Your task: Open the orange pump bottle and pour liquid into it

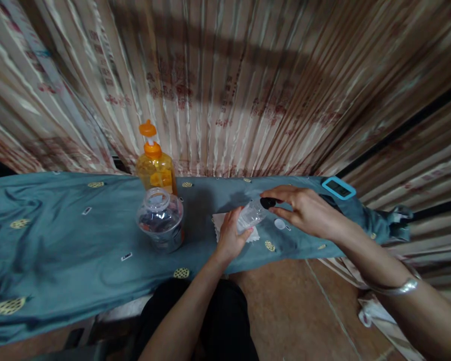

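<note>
A small clear bottle [252, 212] is tilted to the right above the cloth-covered table. My left hand [232, 233] wraps round its lower body. At its top, the fingers of my right hand [304, 208] are closed on the black cap [267, 202]. Whether the cap is loose or seated on the neck, I cannot tell. Under the bottle and my left hand lies a pale square cloth [254, 235], partly hidden. A small whitish disc [279, 223] rests on the table just below my right hand.
A clear wide jar [161, 220] stands left of my hands, in front of an orange pump bottle [156, 170]. A blue-framed digital device [339, 188] lies at the right end of the teal tablecloth [78, 240]. Curtains [225, 90] hang right behind the table.
</note>
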### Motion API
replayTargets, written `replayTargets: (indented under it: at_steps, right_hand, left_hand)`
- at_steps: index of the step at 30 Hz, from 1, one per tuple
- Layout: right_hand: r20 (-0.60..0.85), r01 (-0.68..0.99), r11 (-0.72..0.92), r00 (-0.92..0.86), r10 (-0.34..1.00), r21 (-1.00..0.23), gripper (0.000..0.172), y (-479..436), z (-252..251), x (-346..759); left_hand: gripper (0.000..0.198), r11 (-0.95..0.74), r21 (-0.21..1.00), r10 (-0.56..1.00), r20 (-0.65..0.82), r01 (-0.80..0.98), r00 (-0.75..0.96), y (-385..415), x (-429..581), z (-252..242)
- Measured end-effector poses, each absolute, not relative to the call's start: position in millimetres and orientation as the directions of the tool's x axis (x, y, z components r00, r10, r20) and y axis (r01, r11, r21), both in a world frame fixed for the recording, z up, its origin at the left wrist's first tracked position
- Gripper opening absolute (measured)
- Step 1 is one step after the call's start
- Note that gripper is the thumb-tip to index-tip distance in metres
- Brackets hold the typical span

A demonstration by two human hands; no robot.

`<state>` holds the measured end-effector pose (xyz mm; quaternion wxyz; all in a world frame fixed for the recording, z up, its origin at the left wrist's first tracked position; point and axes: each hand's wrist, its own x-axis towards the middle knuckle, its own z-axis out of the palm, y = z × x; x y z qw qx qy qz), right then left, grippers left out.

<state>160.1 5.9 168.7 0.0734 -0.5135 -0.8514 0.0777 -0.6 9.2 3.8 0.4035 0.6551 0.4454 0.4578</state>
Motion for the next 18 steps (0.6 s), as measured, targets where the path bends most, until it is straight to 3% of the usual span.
replayTargets:
  at_steps: [18]
  right_hand:
    - [-0.160, 0.905, 0.424, -0.415, 0.896, 0.029, 0.036, 15.7, 169.0, 153.7]
  left_hand:
    - [0.057, -0.311, 0.934, 0.941, 0.277, 0.174, 0.196, 5.1, 0.9, 0.8]
